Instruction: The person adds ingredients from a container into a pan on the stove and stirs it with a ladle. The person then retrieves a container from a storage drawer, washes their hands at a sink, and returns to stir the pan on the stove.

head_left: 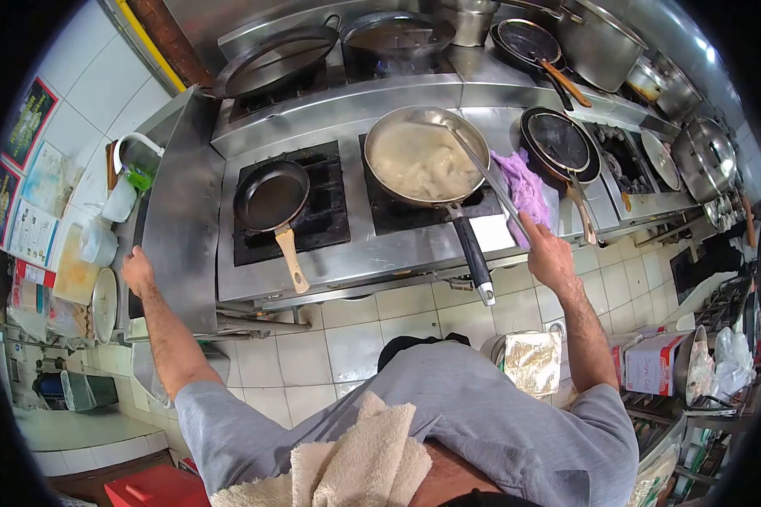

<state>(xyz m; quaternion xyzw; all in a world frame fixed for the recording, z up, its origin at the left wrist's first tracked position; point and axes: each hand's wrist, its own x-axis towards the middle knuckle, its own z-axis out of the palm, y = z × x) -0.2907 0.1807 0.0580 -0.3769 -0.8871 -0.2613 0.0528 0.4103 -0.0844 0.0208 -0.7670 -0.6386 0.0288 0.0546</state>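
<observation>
My right hand (552,253) is closed round the handle of a long metal cooking utensil (496,186). The utensil slants into a deep frying pan (473,133) on the middle burner, and its head is too unclear to tell its kind. Pale, cloudy liquid with lumps (423,160) fills the pan, whose black handle (469,249) points toward me. Over at the left, my left hand (138,269) rests by the edge of a steel counter (182,228) with curled fingers; anything inside them is hidden. A smaller black frying pan (271,196) with a wooden handle sits on the left burner.
A purple cloth (522,188) lies right of the middle pan, near stacked pans (558,144). Large pans (283,59) and a steel pot (600,42) line the back. White containers (99,243) stand far left. A foil-coloured tin (531,362) is on the floor.
</observation>
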